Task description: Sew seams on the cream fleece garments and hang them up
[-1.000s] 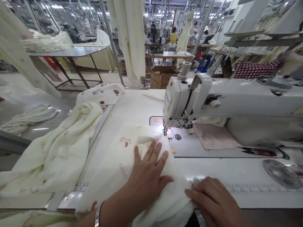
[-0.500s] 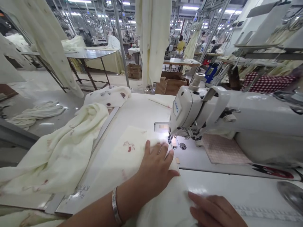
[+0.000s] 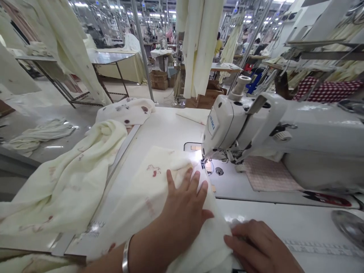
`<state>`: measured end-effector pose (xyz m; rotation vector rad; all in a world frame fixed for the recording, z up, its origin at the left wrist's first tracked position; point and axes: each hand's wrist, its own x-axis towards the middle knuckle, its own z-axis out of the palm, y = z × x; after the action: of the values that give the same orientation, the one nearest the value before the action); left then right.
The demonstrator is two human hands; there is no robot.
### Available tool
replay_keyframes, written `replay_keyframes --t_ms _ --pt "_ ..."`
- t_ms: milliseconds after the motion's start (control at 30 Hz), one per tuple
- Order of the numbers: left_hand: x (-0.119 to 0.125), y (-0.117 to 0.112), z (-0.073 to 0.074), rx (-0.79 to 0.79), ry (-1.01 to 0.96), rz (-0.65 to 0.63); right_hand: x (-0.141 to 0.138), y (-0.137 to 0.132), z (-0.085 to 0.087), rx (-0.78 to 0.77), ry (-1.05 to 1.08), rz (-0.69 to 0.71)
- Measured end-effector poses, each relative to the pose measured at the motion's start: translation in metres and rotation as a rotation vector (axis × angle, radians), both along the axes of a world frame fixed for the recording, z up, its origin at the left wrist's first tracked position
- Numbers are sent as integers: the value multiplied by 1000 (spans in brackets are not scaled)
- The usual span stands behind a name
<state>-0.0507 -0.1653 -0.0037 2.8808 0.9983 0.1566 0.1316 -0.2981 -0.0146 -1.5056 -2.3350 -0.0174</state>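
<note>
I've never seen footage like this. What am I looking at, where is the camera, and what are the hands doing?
The camera sits on a person's head, looking forward and down, so both hands are that person's own. They work at a white sewing table in a workshop; the white thing on the right is a sewing machine. The left hand lies flat and open on a cream cloth with small red prints, close to the needle. The right hand is curled at the cloth's near edge; whether it pinches it I cannot tell. A heap of similar cloth lies to the left.
</note>
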Motion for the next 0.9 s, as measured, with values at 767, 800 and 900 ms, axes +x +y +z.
replay_keyframes --t_ms 767,800,900 --pt "-22 16 -6 -81 -99 -91 7 31 10 207 -200 280" --pt "-22 24 -6 -77 -108 -103 6 37 11 177 -191 275" --pt "-20 53 -6 -69 -107 -143 0 58 12 168 -99 259"
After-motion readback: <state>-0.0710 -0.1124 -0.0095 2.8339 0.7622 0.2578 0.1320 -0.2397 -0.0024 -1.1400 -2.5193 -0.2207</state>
